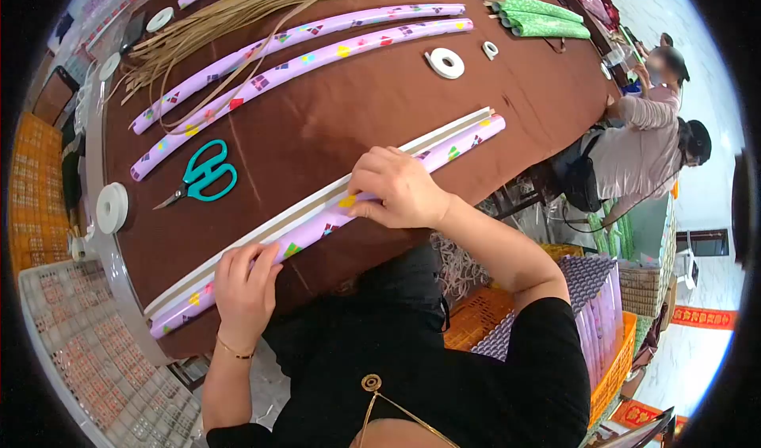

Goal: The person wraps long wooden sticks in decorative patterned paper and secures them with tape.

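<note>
A long lilac roll (pixel 313 230) with small colourful prints lies diagonally along the near edge of the brown-covered table, its pale flap with a tan strip showing on the far side. My left hand (pixel 244 289) grips it near its lower-left end, fingers bent over the top. Farther along, my right hand (pixel 402 188) presses round the same roll, thumb on the near side and fingers over the flap. What lies under my palms is hidden. Teal-handled scissors (pixel 208 174) rest beyond my left hand, blades partly open.
Two finished-looking lilac rolls (pixel 317 58) lie farther back beside a heap of tan strips (pixel 238 24). White tape rolls (pixel 445 63) and green rolls (pixel 543 16) sit toward the far right. A white tape spool (pixel 112 208) stands at the left edge. Two people (pixel 646 147) work at right.
</note>
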### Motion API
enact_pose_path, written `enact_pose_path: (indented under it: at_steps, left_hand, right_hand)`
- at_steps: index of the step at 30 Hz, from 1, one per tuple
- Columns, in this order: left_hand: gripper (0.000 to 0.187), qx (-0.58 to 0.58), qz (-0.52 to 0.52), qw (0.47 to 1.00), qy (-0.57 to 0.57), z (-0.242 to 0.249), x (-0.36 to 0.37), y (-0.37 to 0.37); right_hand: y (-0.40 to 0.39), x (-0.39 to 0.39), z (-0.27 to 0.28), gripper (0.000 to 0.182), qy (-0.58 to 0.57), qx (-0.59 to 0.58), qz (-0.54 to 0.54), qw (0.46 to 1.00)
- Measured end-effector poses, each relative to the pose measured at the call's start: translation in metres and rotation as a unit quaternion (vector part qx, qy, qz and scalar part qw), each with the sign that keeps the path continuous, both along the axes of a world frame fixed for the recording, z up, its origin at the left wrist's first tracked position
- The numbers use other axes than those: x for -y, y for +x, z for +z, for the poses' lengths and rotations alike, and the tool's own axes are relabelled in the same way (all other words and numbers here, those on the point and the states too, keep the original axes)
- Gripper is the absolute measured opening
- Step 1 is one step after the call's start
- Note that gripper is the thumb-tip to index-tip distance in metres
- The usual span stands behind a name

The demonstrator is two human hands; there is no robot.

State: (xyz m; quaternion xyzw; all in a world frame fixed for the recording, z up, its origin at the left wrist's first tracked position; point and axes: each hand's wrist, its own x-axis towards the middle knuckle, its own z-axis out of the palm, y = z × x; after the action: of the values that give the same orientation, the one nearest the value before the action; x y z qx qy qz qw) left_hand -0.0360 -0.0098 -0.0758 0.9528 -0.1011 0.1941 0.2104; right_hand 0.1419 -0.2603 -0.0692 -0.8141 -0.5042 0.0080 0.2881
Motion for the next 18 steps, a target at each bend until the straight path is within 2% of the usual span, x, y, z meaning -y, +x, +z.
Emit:
enact_pose_path:
  at_steps: [3,4,5,7,9,14,18]
  left_hand:
    - [0.037,-0.005,0.001,1.0,-0.006,-0.004,-0.001,-0.007]
    - [0.038,-0.01,0.001,1.0,-0.01,-0.004,-0.001,-0.007]
    - [0.038,-0.012,0.0,1.0,-0.011,-0.004,0.0,-0.007]
    - [0.033,0.002,0.002,1.0,-0.027,-0.005,0.0,-0.006]
    - [0.033,0.003,0.003,1.0,-0.027,-0.004,0.001,-0.005]
    - [0.033,-0.008,0.008,1.0,-0.027,-0.004,0.001,-0.005]
    - [0.033,-0.01,0.015,1.0,-0.026,-0.004,0.003,-0.004]
  right_hand:
    - [0.01,0.014,0.004,0.024,0.053,0.05,-0.016,0.997]
    - [0.02,0.023,0.004,0.029,0.047,0.084,-0.053,0.994]
    - [0.031,0.032,0.008,0.04,0.013,0.126,-0.094,0.988]
    - [0.053,0.058,0.016,0.051,-0.087,0.181,-0.135,0.97]
    - [0.066,0.082,0.025,0.06,-0.157,0.213,-0.122,0.956]
    - [0.078,0.122,0.036,0.053,-0.248,0.199,-0.108,0.942]
    - [0.088,0.157,0.036,0.052,-0.247,0.212,-0.145,0.934]
